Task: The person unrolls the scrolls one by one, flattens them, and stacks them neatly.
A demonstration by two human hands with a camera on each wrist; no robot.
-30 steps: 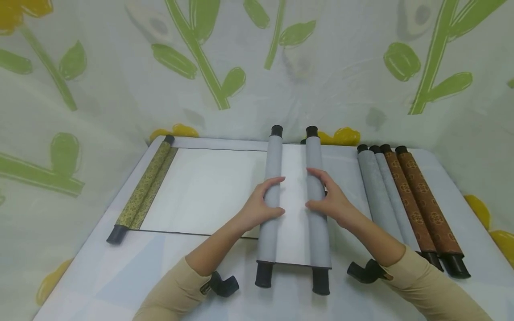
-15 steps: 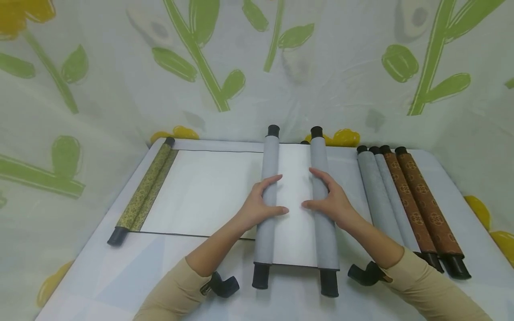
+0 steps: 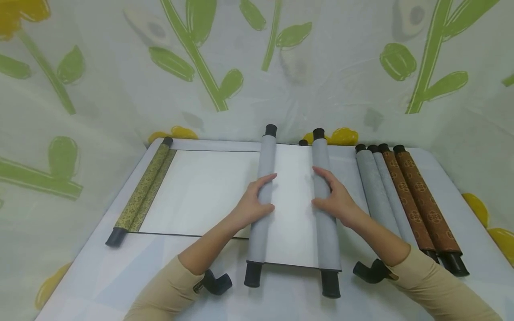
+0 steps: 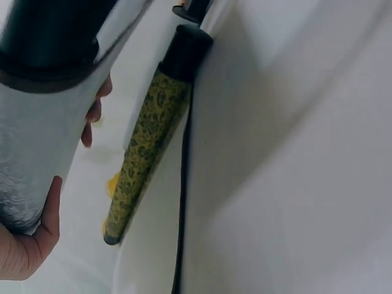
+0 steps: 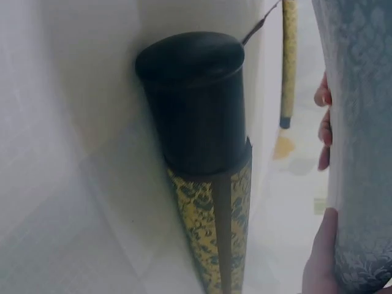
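A grey brocade scroll with black end knobs is partly unrolled in the head view, white paper (image 3: 293, 214) showing between its two rolls. My left hand (image 3: 254, 200) grips the left roll (image 3: 267, 156), thumb and fingers curled round it. The right roll (image 3: 321, 158) is held the same way by my right hand (image 3: 339, 200). Beneath lies a second scroll with yellow-green patterned rolls, its white sheet (image 3: 209, 191) spread to the left. Its left roll (image 4: 147, 141) shows in the left wrist view. The right wrist view shows its other roll (image 5: 205, 190) below the grey one.
Several rolled scrolls lie side by side at the right of the table (image 3: 160, 272): a grey one (image 3: 373, 183) and brown patterned ones (image 3: 427, 205) among them. A black device (image 3: 217, 283) sits at each wrist. A leaf-patterned curtain (image 3: 333, 89) hangs behind.
The two grey rolls have moved apart, the left one leftward and the right one rightward, each with its hand. More white paper shows between them.
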